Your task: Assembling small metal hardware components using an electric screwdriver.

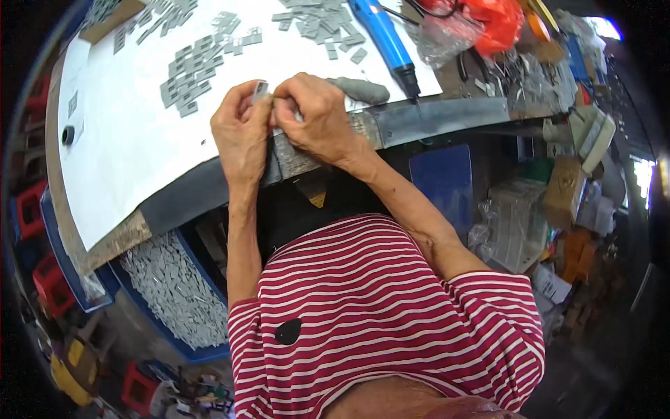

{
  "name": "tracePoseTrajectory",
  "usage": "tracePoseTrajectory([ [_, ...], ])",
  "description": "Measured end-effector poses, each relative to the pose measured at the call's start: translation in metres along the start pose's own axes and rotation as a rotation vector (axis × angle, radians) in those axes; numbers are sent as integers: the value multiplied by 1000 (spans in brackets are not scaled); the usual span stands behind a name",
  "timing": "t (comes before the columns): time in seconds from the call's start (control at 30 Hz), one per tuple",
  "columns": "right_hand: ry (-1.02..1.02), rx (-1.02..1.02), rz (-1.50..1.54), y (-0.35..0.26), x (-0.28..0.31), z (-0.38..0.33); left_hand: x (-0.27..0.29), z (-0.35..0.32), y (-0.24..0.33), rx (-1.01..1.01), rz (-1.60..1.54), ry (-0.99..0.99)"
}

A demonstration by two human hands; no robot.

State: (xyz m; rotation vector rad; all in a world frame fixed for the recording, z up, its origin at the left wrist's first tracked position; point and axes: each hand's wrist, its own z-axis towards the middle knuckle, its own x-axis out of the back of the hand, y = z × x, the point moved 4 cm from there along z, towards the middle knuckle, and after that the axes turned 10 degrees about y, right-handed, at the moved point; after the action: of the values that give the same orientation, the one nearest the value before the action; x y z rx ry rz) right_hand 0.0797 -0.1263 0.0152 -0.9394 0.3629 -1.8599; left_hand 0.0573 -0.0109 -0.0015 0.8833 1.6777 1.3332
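Note:
Both of my hands meet over the front edge of the worktable. Between the fingertips of my left hand (242,136) is a small grey flat piece (261,89), its upper end showing above the thumb. My right hand (310,115) is curled closed right beside it, its fingers pinched together; what they hold, if anything, is hidden. A grey lump (363,91), like putty or cloth, lies just past my right hand. To its right a blue electric screwdriver (387,42) rests with its dark tip toward the table edge.
Clusters of grey flat pieces (192,73) and more pieces (321,24) lie on the white sheet (125,153). A black ring (68,135) sits at left. A blue bin (188,353) of small parts stands below the table. Red plastic (492,24) and tools crowd the right.

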Motion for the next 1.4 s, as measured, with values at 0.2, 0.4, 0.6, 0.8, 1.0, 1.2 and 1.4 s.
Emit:
tracePoseTrajectory([
  [0.2, 35, -23, 35, -3, 17, -1, -4, -3, 2, -39, 112, -26],
  [0.4, 75, -24, 13, -5, 50, -3, -2, -4, 4, -22, 117, -43],
  [0.6, 173, -69, -153, 20, 101, -14, -6, -6, 9, -29, 141, -67],
  [0.8, 102, -129, -352, 43, 117, -19, -5, -7, 8, -32, 139, -92],
  [1.0, 125, -111, -471, 44, 114, -23, -7, -8, 8, -27, 155, -90],
  [1.2, 123, -146, -524, 47, 114, -29, -8, -7, 8, -50, 163, -114],
  [1.4, 167, -162, -501, 45, 115, -31, -8, -8, 7, -42, 174, -112],
])
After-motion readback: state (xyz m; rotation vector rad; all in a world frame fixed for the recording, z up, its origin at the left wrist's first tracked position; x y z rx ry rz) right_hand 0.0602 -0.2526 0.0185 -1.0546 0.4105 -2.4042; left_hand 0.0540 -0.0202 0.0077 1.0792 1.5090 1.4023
